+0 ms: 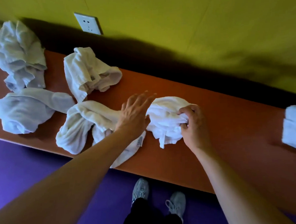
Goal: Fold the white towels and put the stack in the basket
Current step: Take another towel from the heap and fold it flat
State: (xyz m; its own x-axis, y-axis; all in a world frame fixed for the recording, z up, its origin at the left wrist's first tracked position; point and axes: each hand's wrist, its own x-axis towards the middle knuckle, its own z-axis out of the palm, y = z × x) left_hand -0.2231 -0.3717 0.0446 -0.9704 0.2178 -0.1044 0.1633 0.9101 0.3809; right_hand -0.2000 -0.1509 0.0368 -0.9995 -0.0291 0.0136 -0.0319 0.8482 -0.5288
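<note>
Soft white towel bunched on the orange tabletop (213, 125), ready to be spread.
The right hand (192, 125) pinches the crumpled towel (164, 117) in a tight grip; the left hand (135, 114) lies on it with fingers straight. Light, limp cloth likely sags unless taken by corners or hem. No basket is in view.

Single head view — steeply down, close over the table (212, 118).
</note>
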